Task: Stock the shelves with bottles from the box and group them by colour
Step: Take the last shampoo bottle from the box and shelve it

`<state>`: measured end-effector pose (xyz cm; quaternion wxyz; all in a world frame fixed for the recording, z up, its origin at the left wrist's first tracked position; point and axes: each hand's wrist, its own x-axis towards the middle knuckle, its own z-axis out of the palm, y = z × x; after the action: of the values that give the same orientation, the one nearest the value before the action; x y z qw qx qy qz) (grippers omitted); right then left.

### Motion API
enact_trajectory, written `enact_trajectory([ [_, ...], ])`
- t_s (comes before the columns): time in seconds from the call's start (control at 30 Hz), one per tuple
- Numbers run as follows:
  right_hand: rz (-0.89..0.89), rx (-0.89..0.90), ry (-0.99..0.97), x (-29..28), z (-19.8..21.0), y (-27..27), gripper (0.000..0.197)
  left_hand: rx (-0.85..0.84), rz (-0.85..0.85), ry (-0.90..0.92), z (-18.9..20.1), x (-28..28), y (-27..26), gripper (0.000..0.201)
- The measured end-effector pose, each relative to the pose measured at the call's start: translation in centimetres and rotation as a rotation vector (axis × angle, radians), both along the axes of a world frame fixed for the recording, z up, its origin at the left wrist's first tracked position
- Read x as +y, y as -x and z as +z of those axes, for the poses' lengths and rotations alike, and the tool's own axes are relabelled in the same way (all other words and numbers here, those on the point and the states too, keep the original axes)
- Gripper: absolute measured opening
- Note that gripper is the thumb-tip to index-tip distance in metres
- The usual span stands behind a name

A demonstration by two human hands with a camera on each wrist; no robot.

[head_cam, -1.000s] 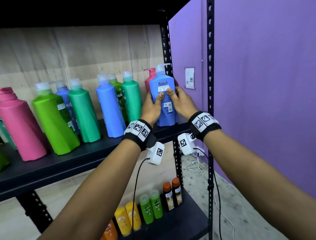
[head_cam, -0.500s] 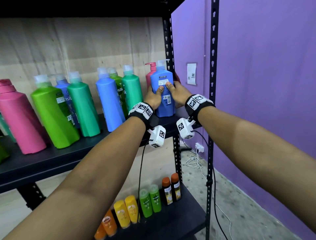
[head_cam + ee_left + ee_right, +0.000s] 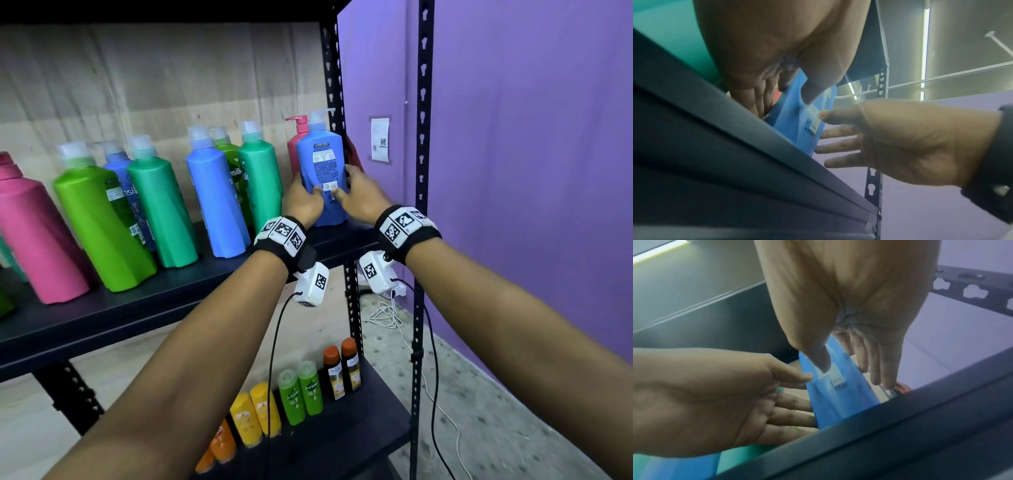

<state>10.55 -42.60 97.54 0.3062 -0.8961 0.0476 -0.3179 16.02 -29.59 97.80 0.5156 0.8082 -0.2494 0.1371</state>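
A blue pump bottle (image 3: 320,171) stands at the right end of the black upper shelf (image 3: 171,298), its back label facing me. My left hand (image 3: 301,202) holds its lower left side and my right hand (image 3: 359,195) its lower right side. Each thumb lies on the front and the fingers reach round the side. The left wrist view shows the bottle (image 3: 797,123) between my left hand (image 3: 784,105) and right hand (image 3: 900,142). In the right wrist view my right hand (image 3: 851,374) has its thumb on the bottle (image 3: 838,399). A pink pump bottle (image 3: 294,144) stands just behind.
Left along the shelf stand a teal bottle (image 3: 260,178), a blue one (image 3: 215,202), another teal one (image 3: 161,212), a light green one (image 3: 99,226) and a pink one (image 3: 34,233). Small yellow (image 3: 253,414), green (image 3: 301,394) and orange-capped bottles (image 3: 342,370) line the lower shelf. A black upright post (image 3: 423,171) and a purple wall stand at the right.
The blue pump bottle has gone further back onto the right end of the shelf. Both hands have slid from its middle down to its lower sides.
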Motion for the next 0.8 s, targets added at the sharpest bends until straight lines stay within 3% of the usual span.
enact_trajectory([
  [0.1, -0.059, -0.002, 0.14, 0.3, -1.2, 1.6, 0.047, -0.073, 0.057, -0.095, -0.7, 1.2, 1.2, 0.04],
  [0.3, 0.008, -0.04, 0.352, 1.8, -3.0, 5.5, 0.018, -0.2, 0.073, -0.166, -2.1, 3.8, 4.9, 0.025],
  [0.5, -0.033, 0.093, 0.56, 3.5, -6.1, 7.8, 0.024, -0.234, 0.034, -0.193, -4.8, 6.3, 8.6, 0.017],
  [0.8, 0.042, 0.301, 0.558, 6.6, -12.7, 8.1, 0.02, -0.233, 0.083, -0.498, -11.7, 10.3, 11.6, 0.024],
])
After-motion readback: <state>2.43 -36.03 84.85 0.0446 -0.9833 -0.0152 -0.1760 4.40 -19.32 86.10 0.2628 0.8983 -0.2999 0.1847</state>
